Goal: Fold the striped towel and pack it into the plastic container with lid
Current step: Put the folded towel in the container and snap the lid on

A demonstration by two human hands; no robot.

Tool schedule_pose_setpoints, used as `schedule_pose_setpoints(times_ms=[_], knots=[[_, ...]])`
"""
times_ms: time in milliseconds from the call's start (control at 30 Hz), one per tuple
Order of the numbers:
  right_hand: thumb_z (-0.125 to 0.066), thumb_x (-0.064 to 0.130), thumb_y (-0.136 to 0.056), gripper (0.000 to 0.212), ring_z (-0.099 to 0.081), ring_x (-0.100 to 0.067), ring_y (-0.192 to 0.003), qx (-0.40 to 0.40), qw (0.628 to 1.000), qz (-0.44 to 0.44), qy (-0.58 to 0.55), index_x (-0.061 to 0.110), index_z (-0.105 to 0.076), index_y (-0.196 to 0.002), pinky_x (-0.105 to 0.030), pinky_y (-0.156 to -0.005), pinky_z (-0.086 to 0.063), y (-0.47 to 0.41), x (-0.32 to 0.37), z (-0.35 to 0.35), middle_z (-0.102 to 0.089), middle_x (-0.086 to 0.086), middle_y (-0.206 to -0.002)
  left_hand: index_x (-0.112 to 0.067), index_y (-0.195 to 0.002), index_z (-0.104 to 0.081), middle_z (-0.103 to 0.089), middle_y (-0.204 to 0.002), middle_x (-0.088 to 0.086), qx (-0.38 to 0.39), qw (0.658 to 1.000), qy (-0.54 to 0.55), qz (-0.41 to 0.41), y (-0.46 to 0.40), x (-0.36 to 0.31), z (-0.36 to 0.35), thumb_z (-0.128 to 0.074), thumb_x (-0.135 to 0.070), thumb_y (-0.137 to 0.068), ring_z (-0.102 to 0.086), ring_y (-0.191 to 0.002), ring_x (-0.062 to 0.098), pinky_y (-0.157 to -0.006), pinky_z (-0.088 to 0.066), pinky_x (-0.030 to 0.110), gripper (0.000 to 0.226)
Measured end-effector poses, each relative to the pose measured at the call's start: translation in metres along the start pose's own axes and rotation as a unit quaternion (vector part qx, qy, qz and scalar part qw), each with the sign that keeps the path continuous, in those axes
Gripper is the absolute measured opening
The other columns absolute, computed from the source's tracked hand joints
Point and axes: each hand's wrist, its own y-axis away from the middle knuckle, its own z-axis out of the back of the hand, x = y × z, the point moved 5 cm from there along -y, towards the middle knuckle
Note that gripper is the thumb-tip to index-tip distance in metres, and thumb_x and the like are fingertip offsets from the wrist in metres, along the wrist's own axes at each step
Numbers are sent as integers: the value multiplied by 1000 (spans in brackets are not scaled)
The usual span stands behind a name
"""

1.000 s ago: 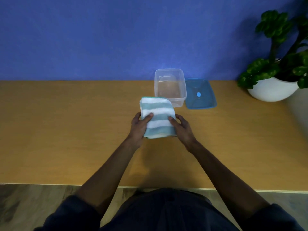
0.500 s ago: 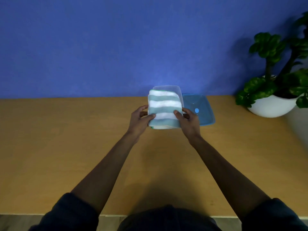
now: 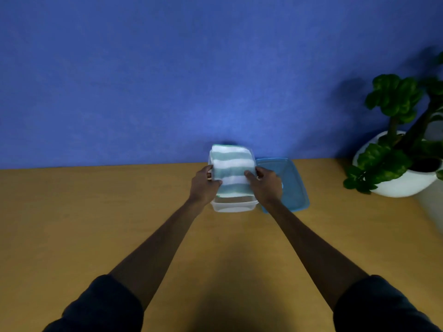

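Packing step: folded striped towel pinched at both sides by left hand and right hand, over open container. Next: press down, release, fit blue lid.

1 folded teal-and-white striped towel, 1 clear plastic container, 1 blue plastic lid, 1 potted green plant in a white pot, 2 bare hands: left hand, right hand.

No text, label, brand or number can be read anywhere: the towel, the container under it and the lid beside it show none.
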Motion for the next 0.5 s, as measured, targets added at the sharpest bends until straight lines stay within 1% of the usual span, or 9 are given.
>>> schedule_pose_setpoints(times_ms=[33,100,167,233,267,333,367,433,500], knots=[[-54,53,-81,42,-64,-31,-81,2,1000,3,17,12,-64,-80,-35,-64,-44,-3,-3,-2,-69,-7,-78,-13,-127,-57,-68,-115,8,-5,1000,-20,-7,-2,-1,-2,-65,-8,-78,-65,-101,26,-90,-53,36,50],[-54,54,-84,41,-63,-32,-88,3,999,9,53,15,-67,-88,-32,-65,-40,-6,-7,-5,-70,-8,-86,-13,-126,-57,-68,-113,7,-8,998,-62,-16,-3,-4,-6,-62,-8,-79,-65,-100,25,-82,-50,28,48],[-56,53,-87,40,-62,-32,-99,0,997,16,80,17,-68,-101,-35,-71,-43,-7,-8,-5,-71,-8,-99,-13,-123,-57,-69,-109,7,-3,994,-101,-27,-4,-5,-9,-62,-11,-79,-66,-98,25,-76,-46,25,44],[-57,50,-89,43,-57,-30,-112,3,996,18,91,19,-65,-117,-39,-84,-47,-7,-7,-4,-68,-7,-114,-13,-119,-56,-69,-105,7,-21,983,-171,-59,-5,-7,-7,-61,-20,-79,-66,-96,28,-76,-48,28,41],[-59,47,-90,45,-55,-30,-116,0,995,22,94,18,-63,-123,-42,-89,-47,-6,-7,-3,-66,-7,-119,-12,-120,-55,-68,-106,9,-41,971,-220,-84,-4,-10,-6,-60,-24,-81,-64,-97,30,-78,-49,32,41],[-61,45,-89,48,-54,-31,-118,-12,994,38,106,16,-60,-127,-45,-91,-48,-4,-7,-1,-63,-9,-125,-7,-123,-53,-63,-115,12,-86,942,-296,-130,1,-15,-1,-57,-29,-85,-59,-106,32,-86,-47,39,44],[-62,44,-88,49,-54,-31,-119,-12,992,42,116,15,-59,-127,-46,-91,-48,-2,-8,-1,-62,-9,-126,-5,-125,-52,-61,-119,13,-99,935,-312,-136,3,-15,2,-57,-30,-86,-56,-111,33,-89,-46,40,46],[-63,43,-88,49,-55,-32,-118,3,993,28,117,14,-58,-127,-45,-90,-47,2,-15,-4,-62,-10,-126,-4,-127,-50,-58,-127,13,-97,934,-326,-106,4,-5,5,-57,-32,-87,-51,-119,32,-90,-45,41,49],[-62,44,-88,51,-56,-33,-117,13,994,13,108,13,-57,-129,-46,-90,-48,4,-24,-4,-62,-11,-127,-6,-130,-48,-55,-131,12,-74,936,-337,-69,5,9,4,-55,-35,-88,-50,-121,31,-90,-46,42,52]])
